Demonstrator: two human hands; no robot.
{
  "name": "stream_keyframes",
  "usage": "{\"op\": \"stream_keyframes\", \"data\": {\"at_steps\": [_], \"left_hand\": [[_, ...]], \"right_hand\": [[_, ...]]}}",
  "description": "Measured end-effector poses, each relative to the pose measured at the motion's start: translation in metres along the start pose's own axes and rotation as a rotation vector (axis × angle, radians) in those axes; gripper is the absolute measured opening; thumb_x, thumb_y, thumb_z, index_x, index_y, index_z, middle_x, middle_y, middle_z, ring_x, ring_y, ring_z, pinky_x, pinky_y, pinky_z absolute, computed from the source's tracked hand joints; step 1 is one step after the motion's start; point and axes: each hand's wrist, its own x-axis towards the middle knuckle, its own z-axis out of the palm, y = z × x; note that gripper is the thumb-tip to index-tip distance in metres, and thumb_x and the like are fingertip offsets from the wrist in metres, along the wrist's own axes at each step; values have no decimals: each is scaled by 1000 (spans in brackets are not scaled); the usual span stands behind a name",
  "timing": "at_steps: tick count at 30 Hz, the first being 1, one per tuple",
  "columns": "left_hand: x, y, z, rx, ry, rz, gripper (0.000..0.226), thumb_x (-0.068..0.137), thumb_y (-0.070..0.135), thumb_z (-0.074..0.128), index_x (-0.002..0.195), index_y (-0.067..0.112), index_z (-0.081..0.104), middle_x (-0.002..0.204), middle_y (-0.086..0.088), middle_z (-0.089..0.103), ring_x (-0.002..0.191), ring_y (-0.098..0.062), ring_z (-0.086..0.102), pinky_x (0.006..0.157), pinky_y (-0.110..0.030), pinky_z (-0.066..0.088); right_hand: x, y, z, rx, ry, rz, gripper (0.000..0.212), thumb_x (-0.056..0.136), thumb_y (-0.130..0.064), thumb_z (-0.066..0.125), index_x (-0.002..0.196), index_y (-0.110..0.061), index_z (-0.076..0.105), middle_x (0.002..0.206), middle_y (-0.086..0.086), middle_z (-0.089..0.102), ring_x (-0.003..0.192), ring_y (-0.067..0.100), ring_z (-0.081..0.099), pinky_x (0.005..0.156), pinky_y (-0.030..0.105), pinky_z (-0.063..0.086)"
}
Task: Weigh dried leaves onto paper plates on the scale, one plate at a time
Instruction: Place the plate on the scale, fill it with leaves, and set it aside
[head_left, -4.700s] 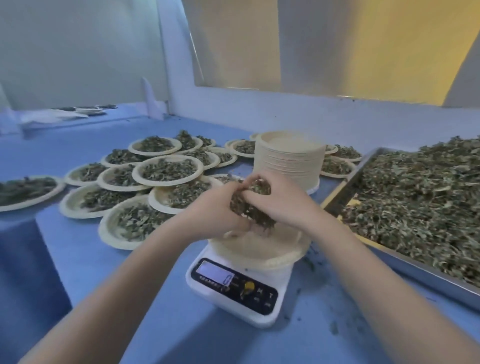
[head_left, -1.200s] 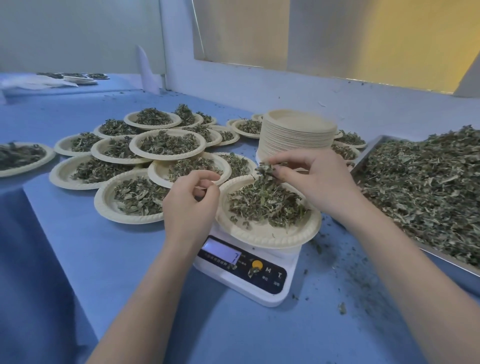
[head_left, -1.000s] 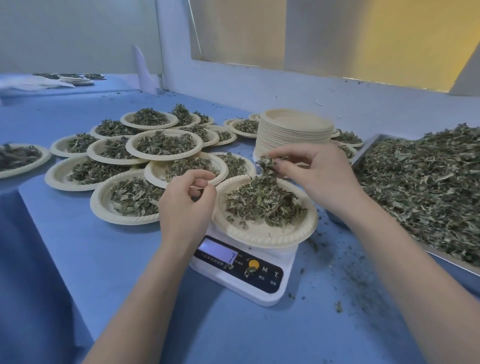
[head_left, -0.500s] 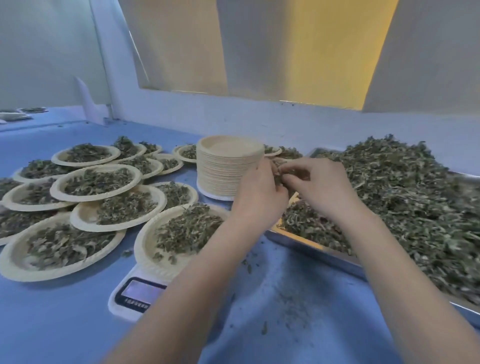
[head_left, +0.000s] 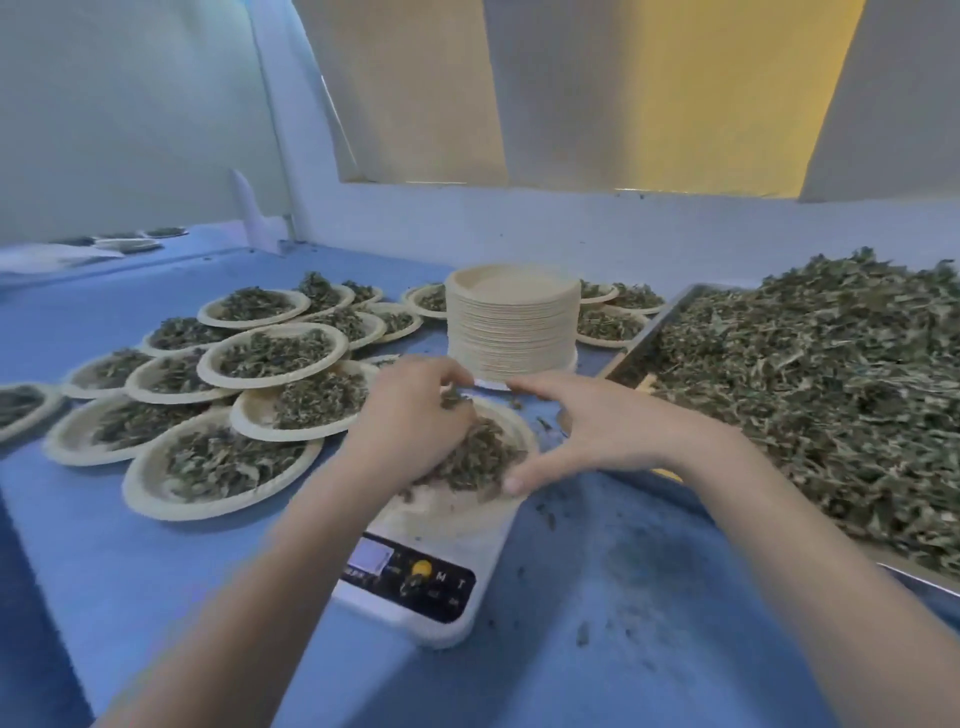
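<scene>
A blue table under a pale wall carries your work. Your left hand curls over the leaf pile on the paper plate atop the white scale; its grip pinches a few leaves, though the fingertips are partly hidden. Your right hand, just beside that grip, spans the plate's near rim with thumb and fingers spread wide. The scale's display is too blurred to read. Beyond your grip stands the stack of empty plates; filled plates lie left, the metal tray of dried leaves right, cut off by the frame.
</scene>
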Motion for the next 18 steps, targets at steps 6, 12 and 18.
{"op": "stream_keyframes", "data": {"at_steps": [6, 12, 18], "left_hand": [[-26, -54, -29, -37, 66, -257, 34, 88, 23, 56, 122, 19, 58, 112, -1, 61, 91, -12, 54, 71, -27, 41], [-35, -62, -20, -248, -45, -411, 41, 93, 22, 46, 133, 14, 42, 92, -3, 63, 68, -11, 57, 55, -28, 45], [-26, -84, -60, -311, 146, -433, 37, 95, 18, 46, 132, 15, 44, 99, 5, 56, 83, -18, 58, 68, -36, 52]], "right_hand": [[9, -13, 14, -83, -173, 23, 116, 54, -62, 82, 147, -29, 21, 151, -10, 28, 139, 14, 27, 113, 35, 26], [11, -15, 18, -68, -70, 47, 127, 41, -76, 77, 147, -35, 20, 149, -20, 30, 137, 11, 30, 114, 39, 25], [44, -45, 14, 94, 46, 9, 141, 31, -80, 75, 150, -38, 12, 149, -25, 25, 132, -3, 26, 105, 21, 23]]}}
